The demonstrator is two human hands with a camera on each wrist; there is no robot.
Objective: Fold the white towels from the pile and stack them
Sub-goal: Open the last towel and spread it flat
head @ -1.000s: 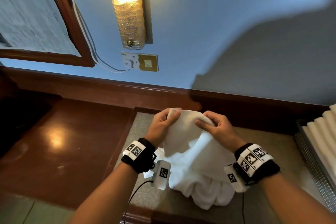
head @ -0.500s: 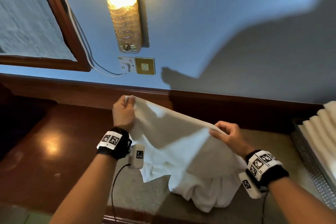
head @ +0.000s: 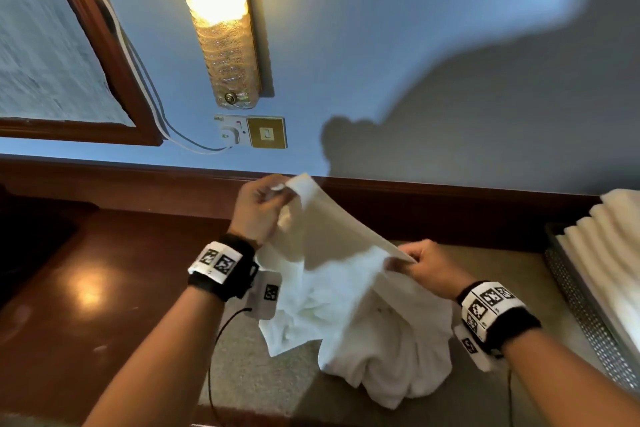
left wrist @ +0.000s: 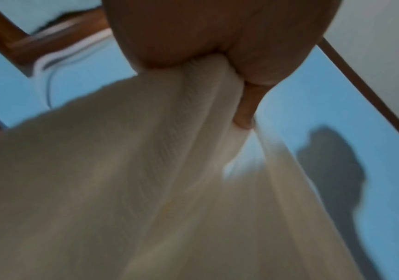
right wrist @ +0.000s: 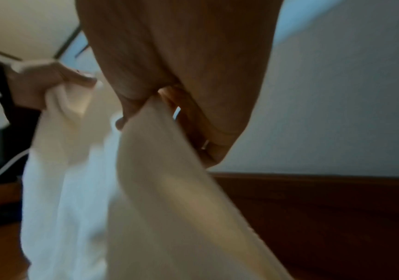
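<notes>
Head view shows a white towel (head: 332,246) lifted above the pile (head: 381,350) on the surface (head: 277,381), one edge pinched by the left hand (head: 258,208) and right hand (head: 427,267), so spreading is judged underway and squaring the corners next.

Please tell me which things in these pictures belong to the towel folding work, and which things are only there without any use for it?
Belonging to the job:
- white towel, held up in the air
- left hand, pinching one corner
- right hand, pinching the other end
- towel pile on the counter
- folded towels in the metal tray

Only standing about:
- wall lamp
- wall switch
- framed mirror
</notes>
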